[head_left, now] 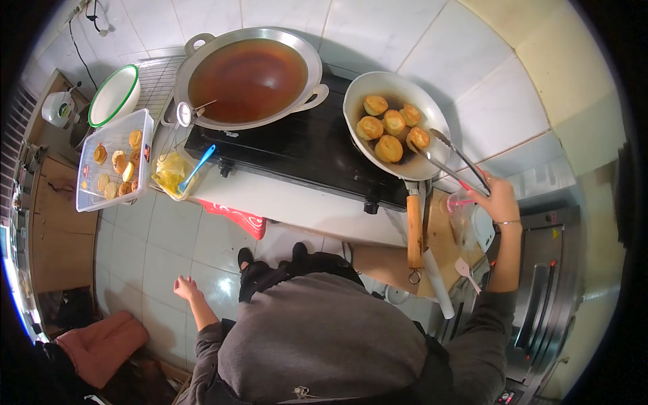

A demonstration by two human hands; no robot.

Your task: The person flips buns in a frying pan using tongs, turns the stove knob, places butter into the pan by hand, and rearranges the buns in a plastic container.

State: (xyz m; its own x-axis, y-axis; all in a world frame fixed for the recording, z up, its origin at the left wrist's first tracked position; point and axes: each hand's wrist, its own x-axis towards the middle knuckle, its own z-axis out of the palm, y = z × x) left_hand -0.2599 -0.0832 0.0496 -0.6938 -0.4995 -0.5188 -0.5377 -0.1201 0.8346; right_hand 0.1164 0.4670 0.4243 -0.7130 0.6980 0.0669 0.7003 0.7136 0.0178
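My right hand (pixel 498 201) is closed round the tongs (pixel 460 162), at the right of the stove. The tong tips reach into a white frying pan (pixel 352 108), beside the rightmost of several browned round pieces (pixel 393 122); whether they grip it I cannot tell. The pan's wooden handle (pixel 414 229) points toward me. My left hand (pixel 185 287) hangs over the floor at the lower left, fingers curled in, holding nothing visible.
A wide pan of brown liquid (pixel 248 79) with a thermometer (pixel 184 113) stands on the black stove (pixel 283 155). Leftward are a plastic box (pixel 115 160) of round pieces, a green-rimmed bowl (pixel 113 96) and a yellow-filled container (pixel 173 173) with a blue utensil (pixel 197 167).
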